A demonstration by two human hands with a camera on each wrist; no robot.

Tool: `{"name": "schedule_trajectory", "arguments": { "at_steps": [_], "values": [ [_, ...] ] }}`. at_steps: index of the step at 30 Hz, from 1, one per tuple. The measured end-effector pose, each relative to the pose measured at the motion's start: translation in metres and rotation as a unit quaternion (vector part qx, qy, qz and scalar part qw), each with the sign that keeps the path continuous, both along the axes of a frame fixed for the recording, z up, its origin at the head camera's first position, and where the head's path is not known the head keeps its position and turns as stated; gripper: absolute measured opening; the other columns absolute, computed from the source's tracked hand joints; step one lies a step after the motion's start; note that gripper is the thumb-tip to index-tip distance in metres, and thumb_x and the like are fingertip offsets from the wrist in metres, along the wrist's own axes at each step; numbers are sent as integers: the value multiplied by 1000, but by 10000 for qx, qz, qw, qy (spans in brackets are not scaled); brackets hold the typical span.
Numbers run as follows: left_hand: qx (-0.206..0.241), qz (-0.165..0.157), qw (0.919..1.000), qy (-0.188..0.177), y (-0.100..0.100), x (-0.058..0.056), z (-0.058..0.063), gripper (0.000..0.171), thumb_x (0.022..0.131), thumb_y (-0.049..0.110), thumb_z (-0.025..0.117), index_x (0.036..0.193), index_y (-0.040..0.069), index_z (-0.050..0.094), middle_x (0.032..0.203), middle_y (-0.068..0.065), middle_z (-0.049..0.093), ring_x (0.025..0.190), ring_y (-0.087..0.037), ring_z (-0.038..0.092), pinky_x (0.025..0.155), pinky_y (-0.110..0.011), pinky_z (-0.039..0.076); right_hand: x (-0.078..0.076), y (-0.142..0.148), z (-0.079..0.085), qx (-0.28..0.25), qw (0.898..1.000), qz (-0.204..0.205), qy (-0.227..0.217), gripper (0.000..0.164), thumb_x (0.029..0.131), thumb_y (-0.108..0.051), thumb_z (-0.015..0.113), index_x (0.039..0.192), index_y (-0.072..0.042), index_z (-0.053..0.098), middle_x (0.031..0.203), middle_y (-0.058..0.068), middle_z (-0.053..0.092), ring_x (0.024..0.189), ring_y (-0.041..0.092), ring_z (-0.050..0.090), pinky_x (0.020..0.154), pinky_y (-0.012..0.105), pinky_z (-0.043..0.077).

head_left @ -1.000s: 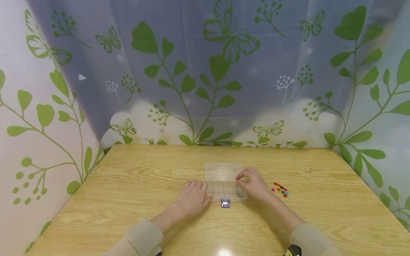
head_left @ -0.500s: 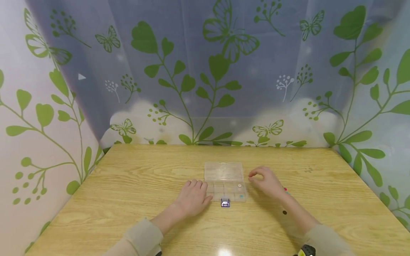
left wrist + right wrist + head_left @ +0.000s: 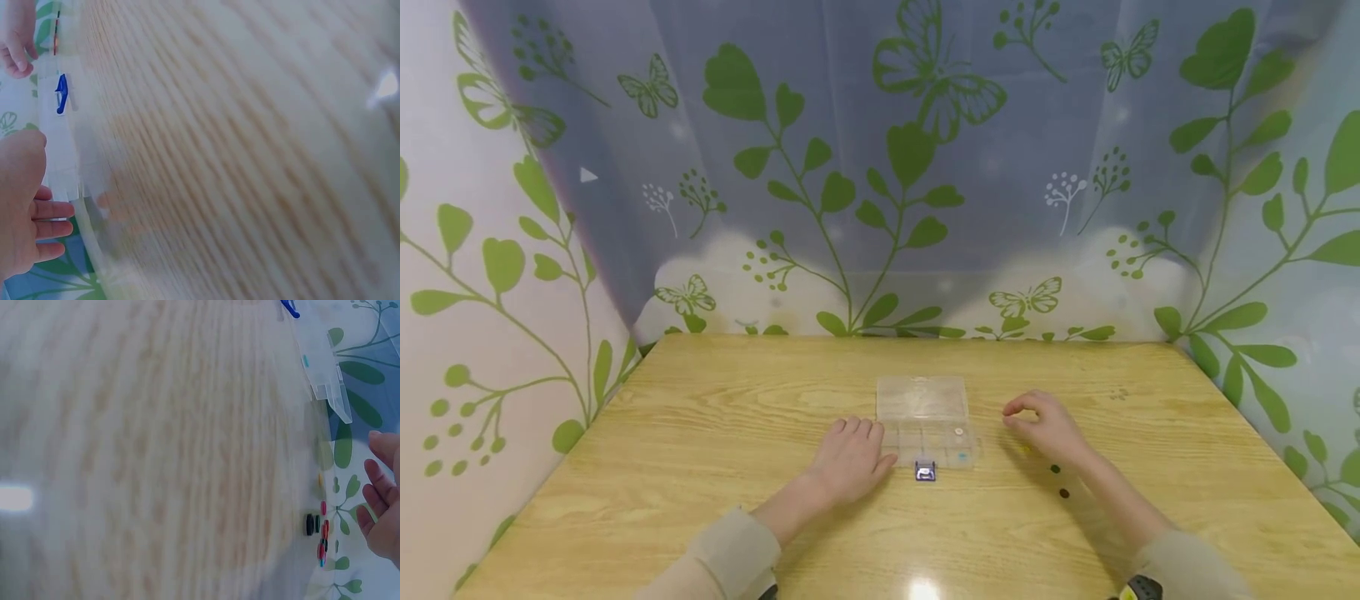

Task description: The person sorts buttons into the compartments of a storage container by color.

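Note:
A clear plastic compartment box [image 3: 912, 450] sits mid-table, its lid [image 3: 921, 396] folded back. My left hand [image 3: 850, 460] rests at the box's left side, the fingers fairly straight in the left wrist view. A white disc [image 3: 958, 432] lies in the back right compartment and a light blue disc [image 3: 962, 457] in the front right one. To the right of the box, my right hand [image 3: 1047, 425] is raised over the table with loosely bent fingers; thumb and forefinger stand apart in the right wrist view, nothing showing between them. A yellow disc [image 3: 1026, 448] lies under it.
Two dark discs [image 3: 1055, 469] lie by the right forearm, and several coloured discs [image 3: 325, 530] show in the right wrist view. A small blue-edged piece [image 3: 925, 472] is at the box's front. Behind the table hangs a leaf-patterned curtain [image 3: 805, 250].
My right hand has moved right, away from the box. The white and light blue discs in the compartments and the dark discs have come into sight; my left hand stays put.

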State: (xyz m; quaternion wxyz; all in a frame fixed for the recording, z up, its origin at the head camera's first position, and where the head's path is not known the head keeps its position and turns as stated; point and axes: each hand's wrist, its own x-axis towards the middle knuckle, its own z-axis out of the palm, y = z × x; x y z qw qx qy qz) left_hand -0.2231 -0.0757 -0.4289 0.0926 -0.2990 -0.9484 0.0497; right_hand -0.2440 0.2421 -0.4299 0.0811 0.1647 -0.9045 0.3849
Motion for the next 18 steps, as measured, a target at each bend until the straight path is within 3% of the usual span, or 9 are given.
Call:
{"name": "schedule_trajectory", "arguments": {
  "at_steps": [5, 11, 18],
  "values": [
    [23, -15, 10000, -5, -1, -1, 1, 49, 98, 46, 36, 115, 3, 51, 109, -12, 58, 106, -27, 53, 96, -41, 39, 3, 7, 0, -2, 9999, 80, -122, 14, 88, -12, 63, 97, -1, 65, 104, 12, 58, 106, 36, 46, 80, 51, 48],
    [11, 17, 10000, -62, 0, -1, 2, 49, 97, 46, 36, 115, 3, 51, 110, -12, 58, 107, -27, 52, 96, -41, 39, 6, 12, 0, 153, 9992, 197, -313, 10, 87, -11, 64, 94, -4, 66, 104, 10, 55, 104, 32, 43, 83, 49, 46],
    [-8, 35, 10000, -69, -1, -1, 1, 49, 97, 46, 36, 115, 3, 51, 109, -12, 57, 107, -27, 52, 96, -42, 39, 10, 19, -1, 411, 9986, 284, -153, 13, 87, -14, 66, 94, -3, 65, 100, 8, 56, 95, 28, 49, 80, 45, 48]
  ]
}}
